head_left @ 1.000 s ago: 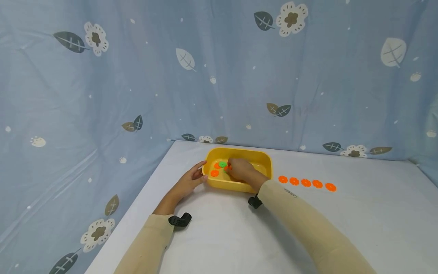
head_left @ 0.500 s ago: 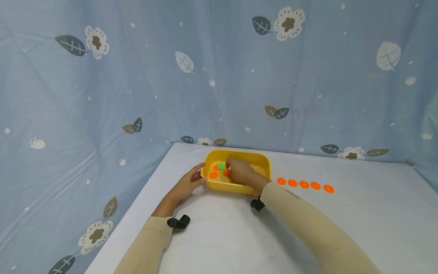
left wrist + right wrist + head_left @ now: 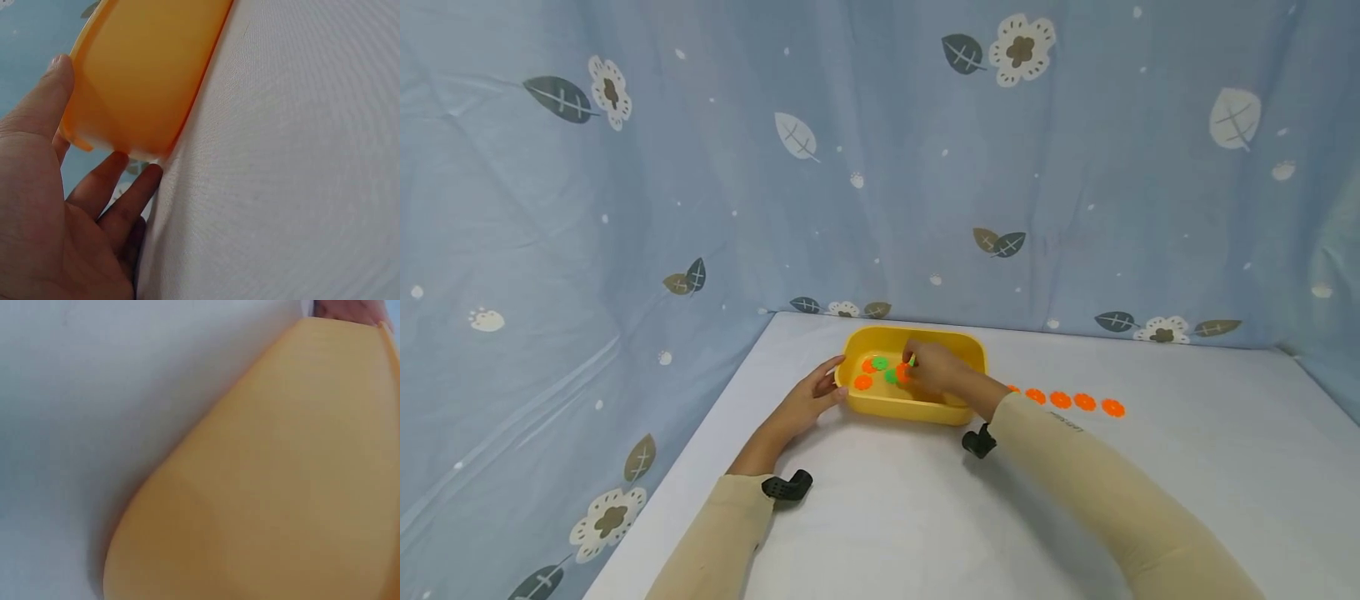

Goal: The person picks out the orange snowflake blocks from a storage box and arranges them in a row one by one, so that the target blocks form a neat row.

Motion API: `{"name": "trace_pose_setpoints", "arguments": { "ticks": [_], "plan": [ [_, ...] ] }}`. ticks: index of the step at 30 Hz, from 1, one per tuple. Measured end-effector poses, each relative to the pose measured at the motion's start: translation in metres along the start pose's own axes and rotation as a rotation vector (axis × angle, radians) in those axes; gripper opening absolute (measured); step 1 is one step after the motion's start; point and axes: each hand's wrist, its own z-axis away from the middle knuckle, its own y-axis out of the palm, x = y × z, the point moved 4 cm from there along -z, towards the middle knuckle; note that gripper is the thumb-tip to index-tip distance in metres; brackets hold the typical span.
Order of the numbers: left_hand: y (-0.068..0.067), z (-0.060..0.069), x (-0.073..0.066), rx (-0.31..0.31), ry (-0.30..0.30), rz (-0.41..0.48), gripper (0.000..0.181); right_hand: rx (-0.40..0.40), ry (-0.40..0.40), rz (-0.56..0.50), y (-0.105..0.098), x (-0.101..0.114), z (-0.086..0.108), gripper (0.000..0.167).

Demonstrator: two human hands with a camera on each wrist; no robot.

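A yellow plastic tub [image 3: 910,409] stands on the white-covered table. My left hand [image 3: 801,407] holds its left end; in the left wrist view the thumb [image 3: 57,78] lies against the rim while other fingers touch the end wall. My right hand [image 3: 936,367] reaches down inside the tub, its fingertips pinching a small green disc [image 3: 913,360] seen nearly edge-on. Close below those fingertips is an orange flower-shaped disc [image 3: 903,373], overlapping another green disc [image 3: 891,377]. The right wrist view shows mostly the tub's outer wall [image 3: 269,462], and the right fingers are out of sight there.
More orange discs [image 3: 863,382] and a green disc [image 3: 880,363] lie in the tub's left half. A row of several orange discs [image 3: 1061,400] lies on the table right of the tub, partly covered by the right forearm. A patterned blue curtain [image 3: 880,167] hangs behind.
My right hand has moved slightly up and right inside the tub, and a green disc now shows between its fingertips. My left hand stays on the tub's end. The head view has shifted slightly.
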Motion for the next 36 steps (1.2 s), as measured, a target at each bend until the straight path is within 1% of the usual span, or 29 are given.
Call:
{"name": "trace_pose_setpoints", "arguments": {
  "ticks": [5, 10, 14, 17, 22, 25, 27, 30, 32, 34, 36],
  "plan": [
    [-0.001, -0.001, 0.003, -0.001, 0.004, 0.007, 0.070, 0.004, -0.011, -0.007, -0.010, -0.002, 0.007, 0.016],
    [-0.001, 0.000, 0.002, -0.005, -0.011, 0.009, 0.069, 0.027, 0.008, -0.029, -0.023, -0.003, 0.017, 0.016],
    [0.000, 0.001, 0.000, -0.011, -0.010, 0.009, 0.067, 0.018, 0.000, -0.021, -0.033, -0.006, 0.025, 0.017],
    [0.001, 0.002, 0.000, -0.009, -0.006, 0.004, 0.066, 0.006, -0.003, -0.009, -0.039, -0.011, 0.031, 0.018],
    [0.002, 0.002, 0.000, -0.003, -0.013, 0.002, 0.064, 0.008, 0.024, -0.025, -0.048, -0.023, 0.040, 0.020],
    [0.002, 0.002, -0.001, 0.015, -0.027, 0.002, 0.065, 0.012, 0.033, -0.043, -0.056, -0.031, 0.046, 0.020],
    [0.001, 0.004, -0.008, 0.036, -0.031, 0.000, 0.068, 0.013, 0.039, -0.055, -0.062, -0.035, 0.050, 0.019],
    [0.000, 0.003, -0.009, 0.050, -0.039, -0.006, 0.069, 0.009, 0.053, -0.068, -0.073, -0.039, 0.055, 0.019],
    [-0.001, 0.003, -0.008, 0.036, -0.028, -0.004, 0.070, 0.001, 0.061, -0.065, -0.081, -0.042, 0.058, 0.019],
    [-0.001, 0.000, -0.002, 0.016, -0.018, -0.004, 0.068, -0.006, 0.063, -0.053, -0.089, -0.045, 0.062, 0.018],
    [-0.002, 0.000, -0.003, 0.002, -0.005, -0.001, 0.068, -0.010, 0.062, -0.044, -0.095, -0.048, 0.066, 0.019]
  ]
}}
